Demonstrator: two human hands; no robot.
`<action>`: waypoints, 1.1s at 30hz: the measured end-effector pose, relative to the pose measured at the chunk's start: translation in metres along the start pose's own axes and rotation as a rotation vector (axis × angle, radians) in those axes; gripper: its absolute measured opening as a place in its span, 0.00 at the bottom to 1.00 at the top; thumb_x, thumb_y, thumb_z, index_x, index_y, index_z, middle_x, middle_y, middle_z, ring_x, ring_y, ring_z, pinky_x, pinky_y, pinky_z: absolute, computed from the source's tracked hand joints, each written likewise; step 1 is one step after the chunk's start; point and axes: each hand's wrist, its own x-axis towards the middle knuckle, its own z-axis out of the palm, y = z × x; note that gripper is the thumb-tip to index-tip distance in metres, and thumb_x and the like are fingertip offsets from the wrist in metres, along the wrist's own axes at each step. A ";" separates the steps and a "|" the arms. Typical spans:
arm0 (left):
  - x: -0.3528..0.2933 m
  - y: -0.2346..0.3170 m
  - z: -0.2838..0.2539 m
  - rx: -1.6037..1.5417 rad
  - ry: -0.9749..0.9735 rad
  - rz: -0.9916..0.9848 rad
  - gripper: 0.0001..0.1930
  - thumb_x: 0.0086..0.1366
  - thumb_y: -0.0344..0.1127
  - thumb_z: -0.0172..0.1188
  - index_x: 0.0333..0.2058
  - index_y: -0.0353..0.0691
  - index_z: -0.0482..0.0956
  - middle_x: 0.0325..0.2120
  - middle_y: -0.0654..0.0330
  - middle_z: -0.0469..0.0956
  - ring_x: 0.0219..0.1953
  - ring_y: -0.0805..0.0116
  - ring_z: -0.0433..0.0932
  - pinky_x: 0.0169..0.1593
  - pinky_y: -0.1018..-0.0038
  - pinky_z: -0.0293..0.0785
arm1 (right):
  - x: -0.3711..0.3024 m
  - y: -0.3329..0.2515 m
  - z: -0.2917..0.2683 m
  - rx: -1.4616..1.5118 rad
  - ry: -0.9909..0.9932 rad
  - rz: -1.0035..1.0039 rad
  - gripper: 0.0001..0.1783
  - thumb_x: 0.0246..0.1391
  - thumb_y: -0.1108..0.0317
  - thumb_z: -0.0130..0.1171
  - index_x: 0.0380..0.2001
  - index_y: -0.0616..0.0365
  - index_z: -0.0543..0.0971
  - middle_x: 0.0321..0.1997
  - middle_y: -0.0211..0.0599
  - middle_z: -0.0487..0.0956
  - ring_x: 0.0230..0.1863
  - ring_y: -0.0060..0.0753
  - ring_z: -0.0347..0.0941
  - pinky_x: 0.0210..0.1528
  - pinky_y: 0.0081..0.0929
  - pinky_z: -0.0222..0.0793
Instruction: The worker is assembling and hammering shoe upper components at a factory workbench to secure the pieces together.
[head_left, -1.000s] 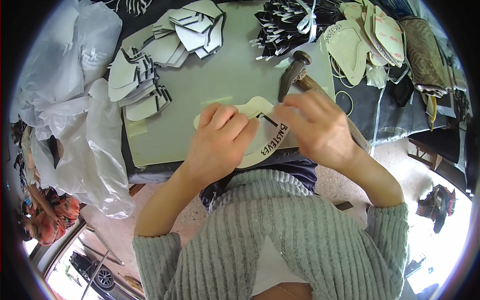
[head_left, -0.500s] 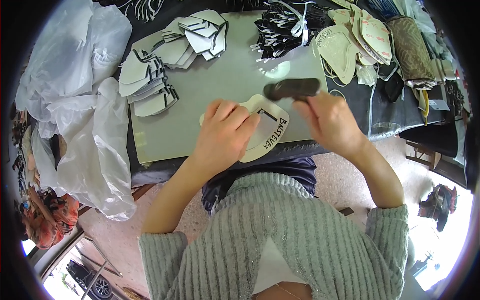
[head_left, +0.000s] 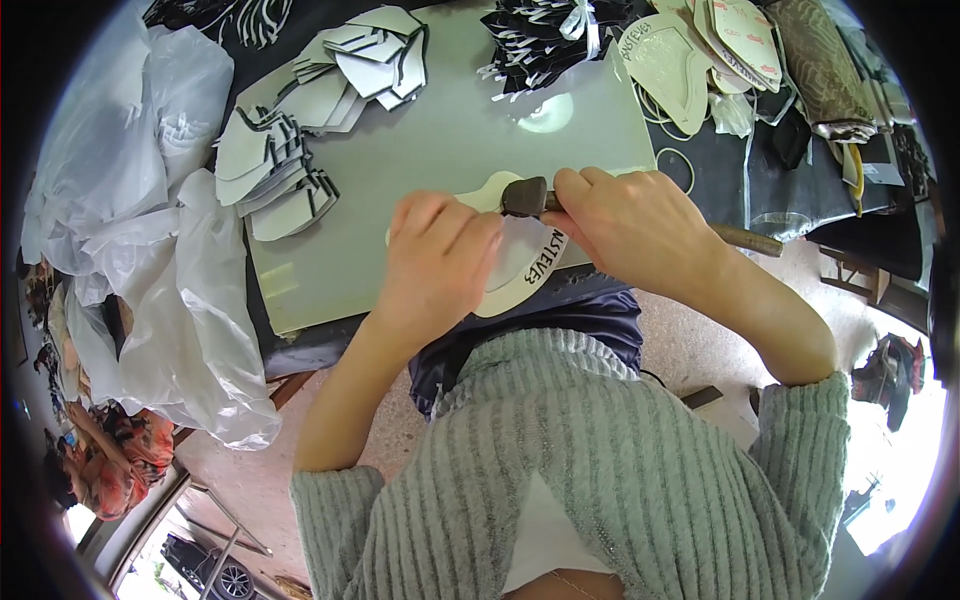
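My left hand (head_left: pixel 437 257) lies flat on a cream, curved pattern piece (head_left: pixel 528 270) that rests at the near edge of a grey-green work board (head_left: pixel 440 150). My right hand (head_left: pixel 630 222) grips a hammer (head_left: pixel 527 196) close to its dark head, and the head touches the top of the pattern piece. The wooden handle sticks out to the right past my wrist. Black lettering runs along the piece's lower right rim.
Stacks of white and black cut pieces (head_left: pixel 285 170) lie at the board's left and far edge. A black bundle (head_left: pixel 545 35) and cream templates (head_left: pixel 690 55) sit at the back right. Crumpled clear plastic bags (head_left: pixel 150 250) pile up on the left. Dark fabric covers the table on the right.
The right hand picked up the hammer from the board and brought its head down onto the pattern piece. The left hand stayed pressed on the piece.
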 end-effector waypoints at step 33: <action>-0.010 -0.018 -0.016 -0.104 -0.081 0.063 0.16 0.47 0.23 0.67 0.38 0.39 0.82 0.33 0.61 0.75 0.32 0.60 0.74 0.37 0.67 0.71 | -0.009 0.004 0.015 0.126 0.086 -0.029 0.18 0.60 0.55 0.59 0.29 0.58 0.70 0.20 0.35 0.75 0.19 0.41 0.75 0.20 0.35 0.69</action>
